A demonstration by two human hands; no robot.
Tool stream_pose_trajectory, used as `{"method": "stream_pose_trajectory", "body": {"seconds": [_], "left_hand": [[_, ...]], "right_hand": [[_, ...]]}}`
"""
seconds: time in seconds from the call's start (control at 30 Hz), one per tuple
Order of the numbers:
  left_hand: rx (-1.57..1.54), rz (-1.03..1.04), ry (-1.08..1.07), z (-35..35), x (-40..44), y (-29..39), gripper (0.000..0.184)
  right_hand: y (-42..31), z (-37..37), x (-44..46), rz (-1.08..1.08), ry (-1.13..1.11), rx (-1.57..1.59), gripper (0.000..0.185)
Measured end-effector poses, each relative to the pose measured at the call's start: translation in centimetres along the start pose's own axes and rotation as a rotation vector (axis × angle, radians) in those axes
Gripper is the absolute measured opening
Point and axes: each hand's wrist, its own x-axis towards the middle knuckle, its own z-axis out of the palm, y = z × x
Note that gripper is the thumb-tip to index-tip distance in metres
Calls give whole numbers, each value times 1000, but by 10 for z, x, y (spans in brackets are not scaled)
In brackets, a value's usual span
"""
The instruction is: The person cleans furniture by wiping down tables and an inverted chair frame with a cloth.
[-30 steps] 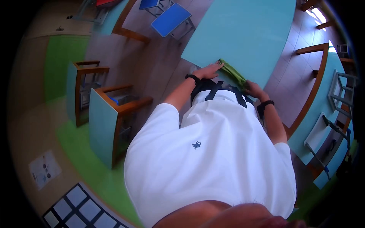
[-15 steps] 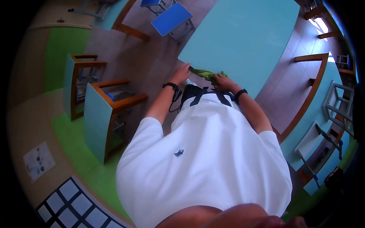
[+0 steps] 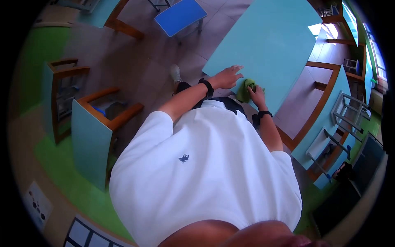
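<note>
A bunched green cloth (image 3: 244,91) is gripped in my right hand (image 3: 258,96) at the near edge of the pale blue table (image 3: 269,41). Part of the cloth hangs toward my waist. My left hand (image 3: 227,77) is over the table's near left corner, fingers spread and holding nothing, a short way left of the cloth. Dark bands are on both wrists.
A blue-topped stool (image 3: 181,17) stands on the floor beyond the table's left side. Tables on their sides with brown wooden legs are at left (image 3: 92,142) and right (image 3: 337,96). A grey metal stool frame (image 3: 349,111) lies at far right.
My left hand has let go of the cloth and moved right, over the table corner. The cloth, stretched between both hands before, is now bunched in my right hand.
</note>
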Motion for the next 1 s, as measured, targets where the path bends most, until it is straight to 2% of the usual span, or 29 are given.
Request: {"method": "stream_pose_trajectory", "body": {"seconds": [0.07,0.17,0.23,0.33,0.37,0.43,0.47,0.53,0.57,0.6,0.67,0.7,0.73,0.77,0.8,0.87,0.9,0.97,1.0], "left_hand": [[-103,52,-66,-27,-6,-23,37],[-155,49,-18,-49,-26,-59,33],[-158,21,-36,-60,-44,-72,32],[-166,25,-35,-72,-58,-114,31],[-182,-29,-62,-72,-63,-116,32],[-138,-79,-84,-81,-67,-122,34],[-133,-70,-86,-81,-65,-127,34],[-150,-133,-170,-63,-74,-133,36],[-213,-118,-236,-52,-76,-139,38],[-218,-113,-261,-56,-81,-138,38],[-268,-138,-446,-73,-74,-138,40],[-254,-130,-450,-79,-67,-142,40],[-296,-172,-550,-85,-59,-142,38],[-335,-214,-656,-89,-51,-144,37],[-310,-204,-673,-92,-42,-151,37],[-264,-14,-784,-95,-18,-159,28],[-248,-12,-794,-86,-8,-157,28],[-231,30,-694,-81,20,-176,19],[-199,58,-744,-95,37,-175,19]], "right_hand": [[-49,21,8,-33,-1,-92,55],[-87,56,19,77,28,-34,63],[-127,75,28,-131,3,59,70],[-174,93,63,-122,-36,80,76],[-177,97,60,-101,-45,75,76],[-186,107,82,85,107,115,77],[-177,114,100,88,116,120,77],[-169,119,105,257,80,265,81],[-181,113,99,365,98,291,84],[-192,103,91,386,93,304,84],[-200,86,94,581,-47,934,88],[-204,83,97,632,11,874,87],[-208,77,103,630,17,893,87],[-203,74,110,628,32,838,82],[-195,74,119,626,51,787,76],[-173,68,143,466,349,445,68],[-166,57,156,484,461,511,61],[-137,38,179,503,455,591,56],[-120,34,186,474,498,535,47]]}}
